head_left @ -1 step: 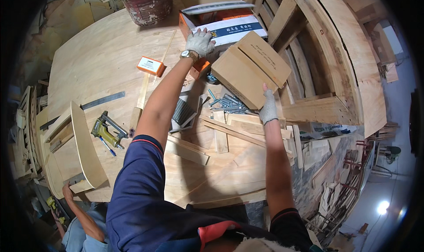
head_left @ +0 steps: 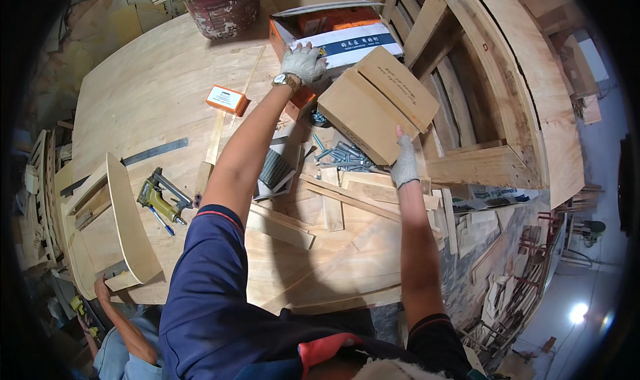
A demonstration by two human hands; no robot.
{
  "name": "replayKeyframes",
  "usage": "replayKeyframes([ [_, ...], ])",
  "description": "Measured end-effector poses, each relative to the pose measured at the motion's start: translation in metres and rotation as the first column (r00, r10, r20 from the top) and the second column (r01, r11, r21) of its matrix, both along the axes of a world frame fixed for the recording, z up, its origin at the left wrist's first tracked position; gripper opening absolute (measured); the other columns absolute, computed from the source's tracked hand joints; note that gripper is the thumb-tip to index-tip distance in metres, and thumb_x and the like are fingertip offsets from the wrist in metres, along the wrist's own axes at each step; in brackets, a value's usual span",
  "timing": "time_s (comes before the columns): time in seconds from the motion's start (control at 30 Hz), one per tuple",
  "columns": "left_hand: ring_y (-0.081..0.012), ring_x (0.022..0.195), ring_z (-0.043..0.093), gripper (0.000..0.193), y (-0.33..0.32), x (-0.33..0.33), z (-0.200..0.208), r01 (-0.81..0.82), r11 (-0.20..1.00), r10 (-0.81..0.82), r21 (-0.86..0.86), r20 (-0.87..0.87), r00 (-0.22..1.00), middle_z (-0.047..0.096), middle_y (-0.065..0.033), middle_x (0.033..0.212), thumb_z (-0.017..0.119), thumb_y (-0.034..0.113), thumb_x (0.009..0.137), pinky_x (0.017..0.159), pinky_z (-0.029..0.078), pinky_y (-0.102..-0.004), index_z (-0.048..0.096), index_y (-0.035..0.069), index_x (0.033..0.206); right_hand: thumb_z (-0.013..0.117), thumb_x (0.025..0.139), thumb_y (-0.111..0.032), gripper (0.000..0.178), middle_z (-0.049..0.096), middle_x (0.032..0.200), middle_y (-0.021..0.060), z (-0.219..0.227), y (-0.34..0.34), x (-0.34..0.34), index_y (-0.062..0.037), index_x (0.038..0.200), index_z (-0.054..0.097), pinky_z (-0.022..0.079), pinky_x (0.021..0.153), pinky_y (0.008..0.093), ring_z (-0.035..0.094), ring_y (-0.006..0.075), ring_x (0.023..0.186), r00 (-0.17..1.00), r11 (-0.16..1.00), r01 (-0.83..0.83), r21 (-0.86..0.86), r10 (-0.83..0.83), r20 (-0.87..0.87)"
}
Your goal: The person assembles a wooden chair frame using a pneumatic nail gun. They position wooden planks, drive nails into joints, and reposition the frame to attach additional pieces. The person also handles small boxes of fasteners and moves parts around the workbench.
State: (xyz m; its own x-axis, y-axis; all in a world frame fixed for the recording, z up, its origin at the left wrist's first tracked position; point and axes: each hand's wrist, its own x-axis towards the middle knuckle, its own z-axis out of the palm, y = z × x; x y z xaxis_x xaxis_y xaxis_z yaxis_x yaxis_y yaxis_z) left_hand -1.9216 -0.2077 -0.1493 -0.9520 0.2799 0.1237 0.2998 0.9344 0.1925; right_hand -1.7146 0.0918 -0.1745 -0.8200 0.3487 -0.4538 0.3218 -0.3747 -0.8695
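Note:
My left hand (head_left: pixel 303 64), in a pale fingerless glove, rests with spread fingers on the near side of an open orange-and-white carton (head_left: pixel 360 45). Orange packs (head_left: pixel 353 21) show inside this carton. With my right hand (head_left: pixel 405 163), also gloved, I grip the lower right corner of a brown cardboard box (head_left: pixel 373 107), thumb on its top face. That box sits tilted, its far end near the carton. Below it lies a pile of metal bolts (head_left: pixel 347 157). A small orange box (head_left: pixel 302 103) is partly hidden by my left wrist.
Left on the plywood table (head_left: pixel 133 80) lie a small orange-and-white box (head_left: pixel 227 100), a steel ruler (head_left: pixel 157 151), a green nail gun (head_left: pixel 160 197) and a blue pen (head_left: pixel 162 221). Another person's hand (head_left: pixel 102 290) touches a curved wooden frame (head_left: pixel 127 227). A wooden rack (head_left: pixel 480 160) borders the right.
The carton's back flap has tipped slightly, so more of the orange inside shows. My left hand has shifted a touch; my right hand stays on the cardboard box.

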Motion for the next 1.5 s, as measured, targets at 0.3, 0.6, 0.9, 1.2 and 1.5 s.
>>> replayKeyframes([
  [0.3,-0.0307,0.101,0.063,0.069,0.075,0.157,-0.009,-0.406,0.299,0.575,0.864,0.176,0.799,0.064,-0.0159,0.117,0.075,0.048,0.093,0.094,0.051,-0.0418,0.052,-0.005,0.131,0.082,0.088,-0.046,0.072,0.067,0.126,0.0142,0.009,-0.005,-0.001,0.0011,0.138,0.058,0.056,0.095,0.0383,0.066,0.0240,0.114,0.992,0.998,-0.051,0.027,0.053,-0.110],
  [0.6,-0.0325,0.128,0.058,0.078,0.108,0.144,-0.036,-0.523,-0.581,-0.295,0.624,0.438,0.849,0.060,-0.0136,0.140,0.068,0.062,0.092,0.110,0.046,-0.0516,0.053,0.008,0.145,0.069,0.084,-0.073,0.103,0.048,0.154,0.0184,0.026,0.026,-0.009,-0.0055,0.157,0.041,0.035,0.115,0.0523,0.043,0.0309,0.142,0.990,0.990,-0.139,0.005,0.139,0.034],
  [0.9,-0.0292,0.123,0.061,0.075,0.105,0.143,-0.048,-0.472,-0.566,-0.222,0.676,0.427,0.877,0.062,-0.0149,0.137,0.065,0.057,0.095,0.106,0.048,-0.0427,0.051,0.003,0.145,0.074,0.088,-0.057,0.071,0.066,0.135,0.0109,0.014,0.088,-0.116,-0.0094,0.140,0.062,0.044,0.107,0.0418,0.056,0.0239,0.127,0.972,0.974,-0.187,-0.129,0.163,-0.171],
  [1.2,-0.0277,0.119,0.065,0.066,0.078,0.192,-0.016,-0.406,-0.660,-0.161,0.633,0.408,0.899,0.066,-0.0128,0.133,0.062,0.048,0.097,0.103,0.053,-0.0397,0.054,0.001,0.142,0.074,0.091,-0.023,0.046,0.067,0.128,0.0077,0.052,0.034,-0.004,-0.0037,0.131,0.062,0.049,0.104,0.0369,0.062,0.0228,0.118,0.962,0.978,0.037,-0.203,-0.089,-0.257],
  [1.5,-0.0232,0.111,0.067,0.051,0.043,0.307,0.002,-0.286,-0.758,0.182,0.586,0.612,0.770,0.068,-0.0126,0.123,0.062,0.039,0.096,0.095,0.055,-0.0364,0.060,0.001,0.131,0.067,0.090,-0.007,0.067,0.058,0.142,0.0116,0.075,-0.010,0.120,-0.0028,0.153,0.042,0.046,0.111,0.0388,0.057,0.0228,0.131,0.986,0.961,0.155,-0.231,-0.167,-0.031],
])
